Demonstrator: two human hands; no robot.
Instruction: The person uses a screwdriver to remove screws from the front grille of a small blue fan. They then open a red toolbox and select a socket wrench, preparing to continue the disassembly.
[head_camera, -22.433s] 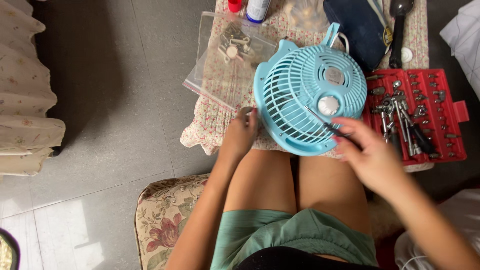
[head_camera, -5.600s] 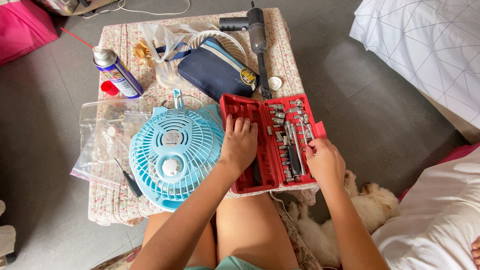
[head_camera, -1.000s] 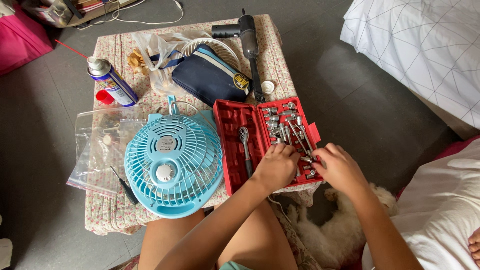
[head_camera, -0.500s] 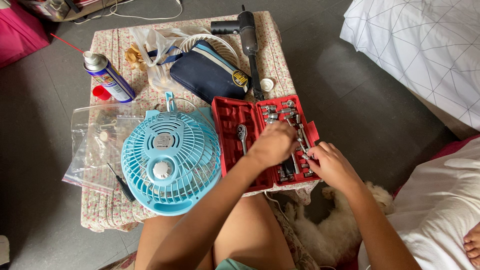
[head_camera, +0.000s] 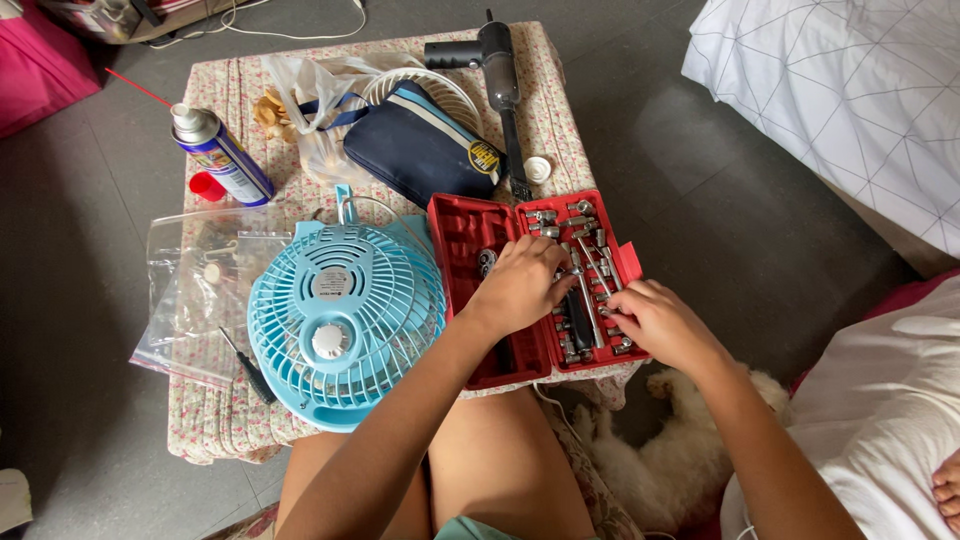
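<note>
At the worktop's (head_camera: 236, 430) right front edge, open red case (head_camera: 462, 232) of sockets, lid flat for reach. Left hand (head_camera: 520, 285) spread loosely over the tools, right hand (head_camera: 662, 322) pinching among sockets; clamped on what, cannot tell. Blue fan (head_camera: 345, 322) face-up just beside, left.

Tool case (head_camera: 462, 236) – glossy red plastic; sockets (head_camera: 585, 222) – shiny metal; fan (head_camera: 345, 320) – smooth blue plastic.
</note>
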